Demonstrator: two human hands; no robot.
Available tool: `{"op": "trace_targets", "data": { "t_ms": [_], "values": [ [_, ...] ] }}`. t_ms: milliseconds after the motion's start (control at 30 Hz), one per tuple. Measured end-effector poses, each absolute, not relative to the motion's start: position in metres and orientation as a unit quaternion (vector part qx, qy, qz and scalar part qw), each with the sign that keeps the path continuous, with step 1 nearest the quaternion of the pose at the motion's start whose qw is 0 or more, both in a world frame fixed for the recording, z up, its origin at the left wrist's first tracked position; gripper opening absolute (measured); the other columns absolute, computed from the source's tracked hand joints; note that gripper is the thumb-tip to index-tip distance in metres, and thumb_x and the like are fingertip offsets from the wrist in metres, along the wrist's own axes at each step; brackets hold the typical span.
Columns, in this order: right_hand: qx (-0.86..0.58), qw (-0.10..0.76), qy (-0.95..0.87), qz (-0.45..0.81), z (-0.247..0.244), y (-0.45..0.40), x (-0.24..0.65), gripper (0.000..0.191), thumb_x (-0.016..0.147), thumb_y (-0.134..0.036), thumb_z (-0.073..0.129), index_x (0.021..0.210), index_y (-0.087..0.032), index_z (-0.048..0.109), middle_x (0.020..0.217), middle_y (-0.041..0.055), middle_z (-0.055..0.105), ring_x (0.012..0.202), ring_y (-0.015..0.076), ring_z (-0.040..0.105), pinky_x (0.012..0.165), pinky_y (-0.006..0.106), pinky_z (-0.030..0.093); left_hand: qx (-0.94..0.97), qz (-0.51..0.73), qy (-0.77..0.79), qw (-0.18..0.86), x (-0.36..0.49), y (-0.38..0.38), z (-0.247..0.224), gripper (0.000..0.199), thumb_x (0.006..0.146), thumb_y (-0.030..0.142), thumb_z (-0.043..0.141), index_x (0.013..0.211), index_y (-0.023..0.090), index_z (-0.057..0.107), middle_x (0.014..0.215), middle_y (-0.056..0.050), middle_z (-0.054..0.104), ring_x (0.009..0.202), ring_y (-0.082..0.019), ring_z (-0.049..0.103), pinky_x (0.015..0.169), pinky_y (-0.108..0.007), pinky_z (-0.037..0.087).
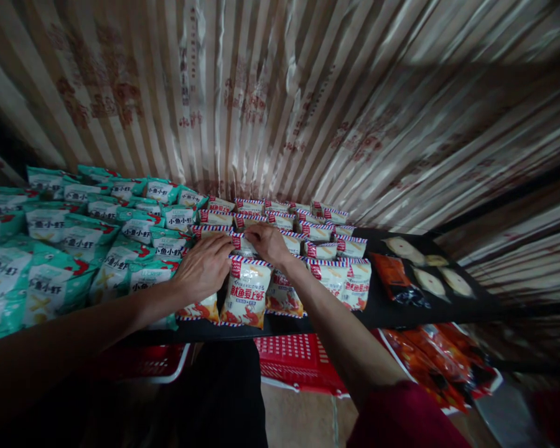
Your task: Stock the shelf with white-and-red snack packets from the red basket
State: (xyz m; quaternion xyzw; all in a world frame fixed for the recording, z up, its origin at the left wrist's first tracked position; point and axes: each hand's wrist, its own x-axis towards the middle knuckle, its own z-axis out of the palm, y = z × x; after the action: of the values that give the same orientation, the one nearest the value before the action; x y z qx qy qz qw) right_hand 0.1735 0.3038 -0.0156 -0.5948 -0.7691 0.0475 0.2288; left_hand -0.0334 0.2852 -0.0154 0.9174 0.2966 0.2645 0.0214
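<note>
White snack bags with red lettering and striped edges stand in rows on the black shelf. My left hand is closed at the left edge of a small snack bag in the middle of these rows. On that bag's upper right side, the fingers of my right hand are pinched. In front of both hands stands an upright snack bag, its printed face toward me. Another white bag is partly covered by my left hand and forearm.
Many teal snack bags fill the shelf's left side. Right of the white bags lie an orange packet and several pale flat packs. Below are red baskets, one holding orange packets. A striped curtain hangs behind.
</note>
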Motion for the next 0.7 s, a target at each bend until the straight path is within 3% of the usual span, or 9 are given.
{"op": "trace_targets", "data": {
  "t_ms": [133, 400, 700],
  "values": [
    [-0.593, 0.226, -0.771, 0.052, -0.014, 0.303, 0.174, 0.018, 0.087, -0.018, 0.051, 0.086, -0.019, 0.069, 0.084, 0.003, 0.066, 0.081, 0.0154, 0.058, 0.078, 0.025, 0.043, 0.916, 0.261, 0.303, 0.038, -0.027, 0.293, -0.007, 0.033, 0.092, 0.019, 0.032, 0.105, 0.011, 0.061, 0.113, -0.01, 0.063, 0.114, -0.021, 0.052, 0.104, -0.04, 0.04],
    [-0.591, 0.237, -0.768, 0.067, -0.011, 0.304, 0.171, 0.017, 0.084, -0.016, 0.054, 0.088, -0.019, 0.07, 0.087, 0.0037, 0.069, 0.083, 0.0157, 0.061, 0.079, 0.026, 0.044, 0.921, 0.229, 0.315, 0.023, -0.011, 0.306, 0.001, 0.032, 0.091, 0.019, 0.034, 0.105, 0.01, 0.061, 0.116, -0.011, 0.061, 0.119, -0.022, 0.048, 0.104, -0.04, 0.038],
    [-0.578, 0.253, -0.771, 0.088, -0.01, 0.304, 0.176, 0.02, 0.085, -0.015, 0.052, 0.091, -0.018, 0.07, 0.089, 0.0035, 0.069, 0.082, 0.0151, 0.062, 0.078, 0.026, 0.046, 0.942, 0.183, 0.28, 0.02, -0.002, 0.319, -0.004, 0.03, 0.09, 0.016, 0.034, 0.085, 0.014, 0.063, 0.092, -0.006, 0.068, 0.102, -0.018, 0.056, 0.101, -0.037, 0.038]
  ]
}}
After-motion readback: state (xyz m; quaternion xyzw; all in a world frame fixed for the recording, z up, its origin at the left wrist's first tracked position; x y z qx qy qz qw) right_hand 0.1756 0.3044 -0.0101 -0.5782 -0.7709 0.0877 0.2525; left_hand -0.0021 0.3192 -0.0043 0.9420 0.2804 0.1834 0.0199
